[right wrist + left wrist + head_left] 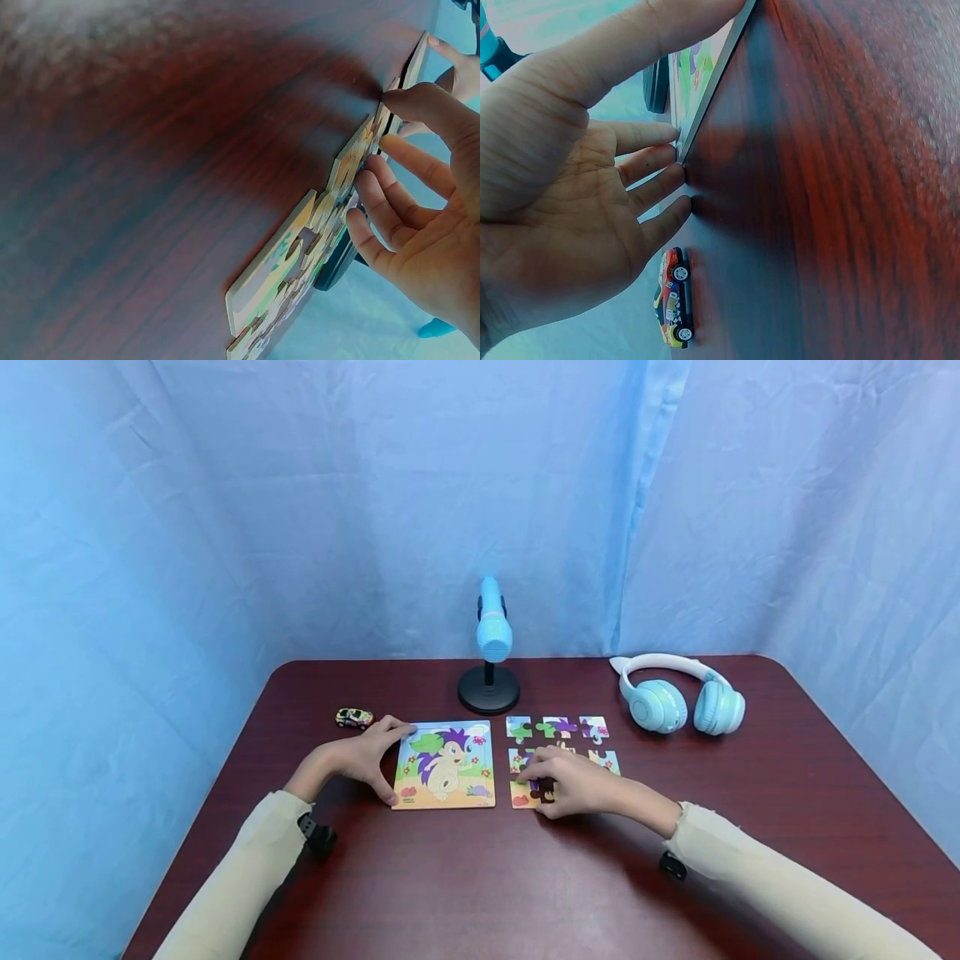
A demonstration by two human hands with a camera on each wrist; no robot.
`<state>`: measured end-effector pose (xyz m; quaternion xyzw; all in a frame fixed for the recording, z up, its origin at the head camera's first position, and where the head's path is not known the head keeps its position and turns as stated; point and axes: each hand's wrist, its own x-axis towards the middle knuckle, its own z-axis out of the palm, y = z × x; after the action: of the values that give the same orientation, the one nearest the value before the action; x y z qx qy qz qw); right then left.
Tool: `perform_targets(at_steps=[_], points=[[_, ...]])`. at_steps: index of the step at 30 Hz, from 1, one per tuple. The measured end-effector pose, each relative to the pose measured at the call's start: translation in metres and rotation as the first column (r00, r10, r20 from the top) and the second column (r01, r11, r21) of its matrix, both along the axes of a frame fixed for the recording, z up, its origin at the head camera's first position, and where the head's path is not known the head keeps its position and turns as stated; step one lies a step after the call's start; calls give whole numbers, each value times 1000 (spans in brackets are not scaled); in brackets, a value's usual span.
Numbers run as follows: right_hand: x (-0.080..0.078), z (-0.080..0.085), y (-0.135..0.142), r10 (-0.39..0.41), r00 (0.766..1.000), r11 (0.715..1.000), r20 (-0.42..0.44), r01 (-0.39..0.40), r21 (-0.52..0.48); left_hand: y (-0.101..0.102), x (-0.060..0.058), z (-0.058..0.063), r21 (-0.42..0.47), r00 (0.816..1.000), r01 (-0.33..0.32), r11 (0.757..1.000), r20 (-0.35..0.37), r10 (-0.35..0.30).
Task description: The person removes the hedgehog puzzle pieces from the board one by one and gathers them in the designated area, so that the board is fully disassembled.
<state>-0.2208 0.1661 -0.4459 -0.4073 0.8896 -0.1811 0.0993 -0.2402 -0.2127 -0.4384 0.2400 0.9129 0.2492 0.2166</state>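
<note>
Blue cloth hangs behind a dark red wooden table, where a person sits at a child's jigsaw. Under the left hand lies the puzzle board with its hedgehog picture; the thumb rests at the board's near-left corner and the straight fingers touch its left edge, steadying it rather than gripping. Just beyond those fingers stands a toy car. The right hand lies over the loose puzzle pieces, which sit in rows just right of the board; its fingertips press on the nearest pieces, thumb at the near edge, fingers relaxed and slightly bent, nothing lifted. Past the fingertips stand a blue microphone and headphones.

The step in hand looks like choosing a piece. Next, I judge, the right fingers must pinch one piece cleanly without dragging its neighbours, while the left keeps the board from sliding.
</note>
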Motion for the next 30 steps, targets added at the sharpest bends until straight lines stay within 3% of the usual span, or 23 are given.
perform_targets(at_steps=[30], points=[[1, -5, 3, 8, 1000, 1000, -29, -8, -17, -2, 1, -3, 23, 1000, 10, 1000, -5, -10]])
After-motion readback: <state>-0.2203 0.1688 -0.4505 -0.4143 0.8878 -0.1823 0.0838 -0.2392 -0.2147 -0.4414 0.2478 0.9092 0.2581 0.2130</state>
